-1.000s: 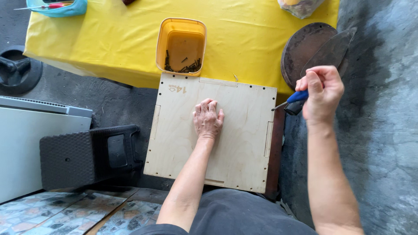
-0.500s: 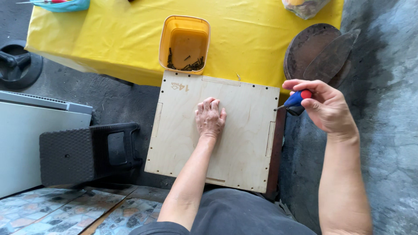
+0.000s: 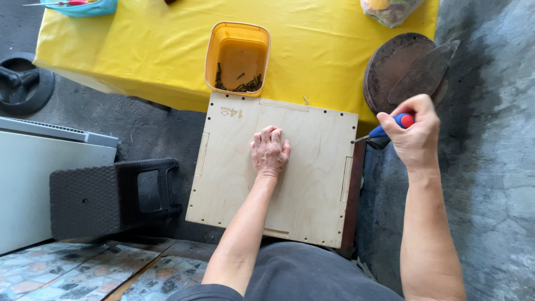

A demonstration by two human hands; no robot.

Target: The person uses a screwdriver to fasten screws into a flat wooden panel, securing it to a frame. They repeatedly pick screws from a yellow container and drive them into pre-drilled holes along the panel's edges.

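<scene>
We see a plywood board [image 3: 301, 184] at centre, lying flat, its 12 o'clock edge touching the yellow cloth of the table [image 3: 167, 50]. Left hand [image 3: 270, 151] lies palm down on the board, fingers flat, gripping nothing. Right hand [image 3: 413, 134] at 3 o'clock has its grip closed around a screwdriver [image 3: 384, 131] with a blue and red handle; the tip meets the board's right edge near its upper corner. On the table at 12 o'clock, just beside the board, stands an orange tub [image 3: 238, 57] with dark screws in the bottom. A blue tray [image 3: 83, 6] sits at 11 o'clock, a clear bag [image 3: 390, 10] at 1 o'clock. A round rusty disc [image 3: 398, 69] leans at 2 o'clock. The floor is grey concrete [image 3: 490, 167], with patterned tiles [image 3: 67, 273] at 8 o'clock. A dark plastic stool [image 3: 95, 200] stands at 9 o'clock, near a white appliance [image 3: 28, 173].
</scene>
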